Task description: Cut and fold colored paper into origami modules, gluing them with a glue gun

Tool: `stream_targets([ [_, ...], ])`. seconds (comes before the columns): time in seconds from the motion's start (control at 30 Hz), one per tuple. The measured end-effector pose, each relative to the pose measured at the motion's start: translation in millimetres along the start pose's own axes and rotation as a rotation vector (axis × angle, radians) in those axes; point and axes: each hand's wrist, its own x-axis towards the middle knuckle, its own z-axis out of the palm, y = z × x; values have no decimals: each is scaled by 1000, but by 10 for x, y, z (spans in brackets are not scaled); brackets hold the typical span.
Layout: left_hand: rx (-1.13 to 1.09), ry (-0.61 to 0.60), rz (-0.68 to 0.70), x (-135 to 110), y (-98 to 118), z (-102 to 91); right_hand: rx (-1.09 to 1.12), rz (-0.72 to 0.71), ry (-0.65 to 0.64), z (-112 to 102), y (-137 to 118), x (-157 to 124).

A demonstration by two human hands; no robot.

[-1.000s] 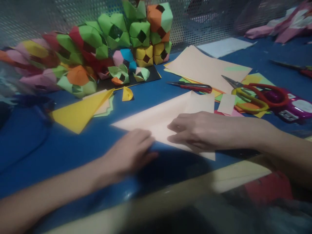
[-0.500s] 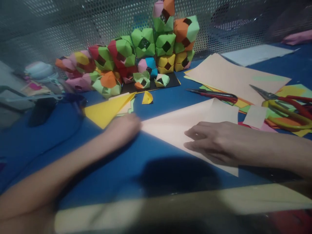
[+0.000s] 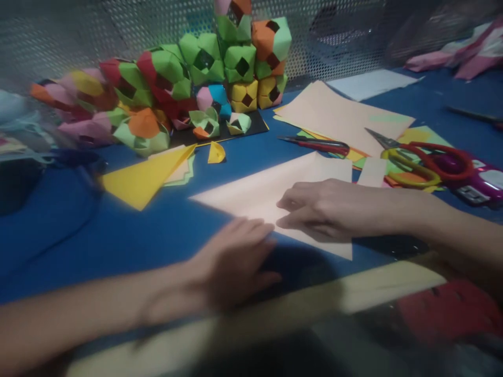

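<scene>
A pale peach sheet of paper (image 3: 243,196), folded to a point on its left, lies on the blue tabletop. My right hand (image 3: 326,209) rests on its right part, fingers bent and a little apart, pressing down. At the sheet's lower edge is my left hand (image 3: 239,256), fingers stretched toward the paper and thumb apart, with nothing held in it. Left of the sheet lies a folded yellow paper (image 3: 143,180) on smaller pale and green sheets. A small yellow paper piece (image 3: 216,153) sits behind it.
Folded paper cubes (image 3: 239,64) in several colours are stacked at the back against a perforated metal panel (image 3: 153,23). Scissors (image 3: 416,162) and a dark-bladed cutting tool (image 3: 318,144) lie on the right among paper scraps. Large peach sheets (image 3: 338,112) lie behind them.
My left hand has left the sheet's pointed left end and moved right and nearer to me, to its lower edge. My right hand stays on the paper. The view has shifted right.
</scene>
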Motion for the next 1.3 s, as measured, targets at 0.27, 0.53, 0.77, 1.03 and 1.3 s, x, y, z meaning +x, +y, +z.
stream_targets([
  [0.27,106,-92,-77,205,93,24,51,52,-3,-24,3,-75],
  [0.53,69,-58,-177,187,158,123,59,-118,240,93,171,380],
  [0.77,13,59,-128,112,113,221,-22,-220,28,387,437,899],
  [1.03,19,82,-79,121,119,277,69,-182,-124,404,469,1004],
  [1.3,163,146,8,134,128,337,125,-188,-184,391,423,1196],
])
